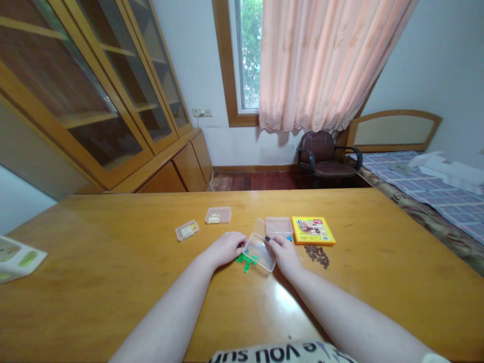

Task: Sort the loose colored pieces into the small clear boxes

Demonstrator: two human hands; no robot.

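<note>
A clear plastic box [260, 253] with its lid [259, 227] raised is tilted over the table, between my two hands. My right hand [285, 254] grips the box's right side, and a small black piece [267, 238] shows at its fingertips. On the left of the box, my left hand [229, 248] has its fingers curled in close to the edge; what they pinch is hidden. Several small green pieces [246, 262] lie loose below the left fingers, partly seen through the box.
Beyond my hands stand another clear box [279, 227] with blue pieces, a yellow flat box [313, 230], and a pile of brown pieces [317, 255]. Two small containers, one with pale pieces [218, 216] and one with white and yellow items [186, 231], sit farther left. A white object [22, 257] is at the left edge.
</note>
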